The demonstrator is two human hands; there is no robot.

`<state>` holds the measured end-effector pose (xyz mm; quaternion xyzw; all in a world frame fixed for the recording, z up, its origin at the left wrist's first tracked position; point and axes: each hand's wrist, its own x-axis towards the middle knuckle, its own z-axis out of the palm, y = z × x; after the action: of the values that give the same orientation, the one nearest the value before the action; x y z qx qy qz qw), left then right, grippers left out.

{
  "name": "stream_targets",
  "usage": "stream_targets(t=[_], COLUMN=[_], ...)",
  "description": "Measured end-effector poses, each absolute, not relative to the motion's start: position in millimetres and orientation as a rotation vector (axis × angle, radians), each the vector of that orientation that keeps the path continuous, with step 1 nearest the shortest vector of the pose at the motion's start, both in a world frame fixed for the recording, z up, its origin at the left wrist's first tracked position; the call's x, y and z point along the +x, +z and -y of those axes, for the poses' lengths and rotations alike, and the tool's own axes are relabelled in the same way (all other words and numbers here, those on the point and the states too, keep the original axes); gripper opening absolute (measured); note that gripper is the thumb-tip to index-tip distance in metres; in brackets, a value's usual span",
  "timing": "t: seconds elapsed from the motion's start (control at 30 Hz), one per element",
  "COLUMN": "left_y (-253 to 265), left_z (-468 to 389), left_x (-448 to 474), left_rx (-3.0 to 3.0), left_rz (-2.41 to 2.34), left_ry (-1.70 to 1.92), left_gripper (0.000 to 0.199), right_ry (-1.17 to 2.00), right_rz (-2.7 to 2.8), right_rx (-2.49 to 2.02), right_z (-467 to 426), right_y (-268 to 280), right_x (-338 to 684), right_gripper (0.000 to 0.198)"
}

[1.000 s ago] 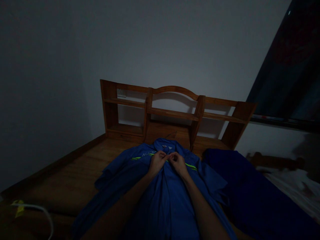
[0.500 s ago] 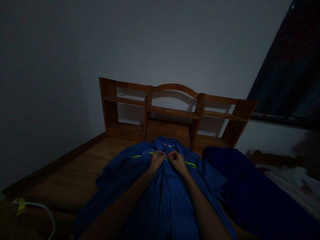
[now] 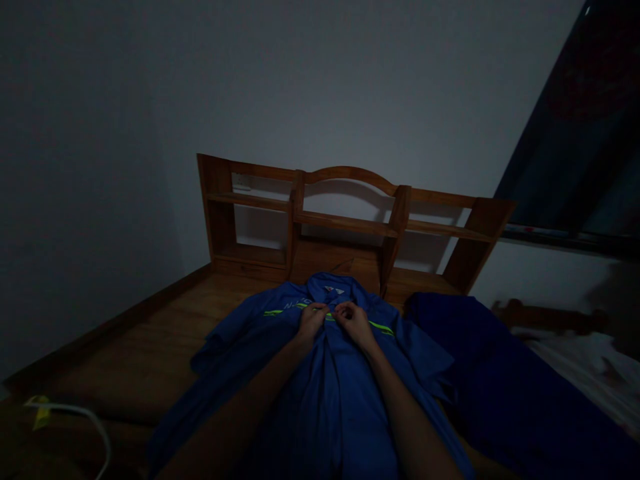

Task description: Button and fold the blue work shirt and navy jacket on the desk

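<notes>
A blue shirt [image 3: 360,393] with a collar, bright yellow-green chest stripes and pale lettering lies spread out in front of me, its collar pointing away. My left hand [image 3: 313,320] pinches the front opening of the shirt just below the collar. Beside it, my right hand [image 3: 354,321] is closed with thumb and fingertips on the other side of the same opening. The fingertips of both hands nearly meet. Any button between them is too small and dark to make out.
A wooden shelf unit [image 3: 350,223] stands beyond the collar against the wall. Dark blue cloth [image 3: 505,380] lies to the right, with white fabric [image 3: 595,360] past it. Wooden boards [image 3: 165,333] extend to the left. A white cable [image 3: 80,409] curves at the lower left.
My hands stay at the shirt's front opening, with only slight finger movement. The left hand has shifted a little, showing more of the lettering.
</notes>
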<state>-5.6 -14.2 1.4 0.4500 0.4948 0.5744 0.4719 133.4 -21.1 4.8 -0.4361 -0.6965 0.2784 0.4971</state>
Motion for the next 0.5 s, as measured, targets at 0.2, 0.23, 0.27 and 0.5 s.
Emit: stream_targets(t=[0.2,0.23,0.27,0.5], left_y=[2.2,1.9,1.7,4.0], left_z=[14.8,14.9,15.0,18.8], left_x=[-6.0,-5.9,-5.6,-5.0], left_rx=[1.015,1.006,1.001,1.091], left_rz=[-1.217,-1.216,-1.213,-1.181], left_ry=[1.384,1.383,1.384,1.412], left_gripper=[0.015,0.016,0.016,0.018], right_ry=[0.697,0.701,0.704,0.762], right_rz=[1.676,1.671,1.664,1.579], right_rx=[-1.053,-1.053,-1.053,-1.047], right_z=[21.9,22.0,21.9,16.8], right_y=[6.2,6.5,6.6,2.0], right_x=[133.5,133.3,133.2,133.9], right_gripper=[0.022,0.022,0.023,0.026])
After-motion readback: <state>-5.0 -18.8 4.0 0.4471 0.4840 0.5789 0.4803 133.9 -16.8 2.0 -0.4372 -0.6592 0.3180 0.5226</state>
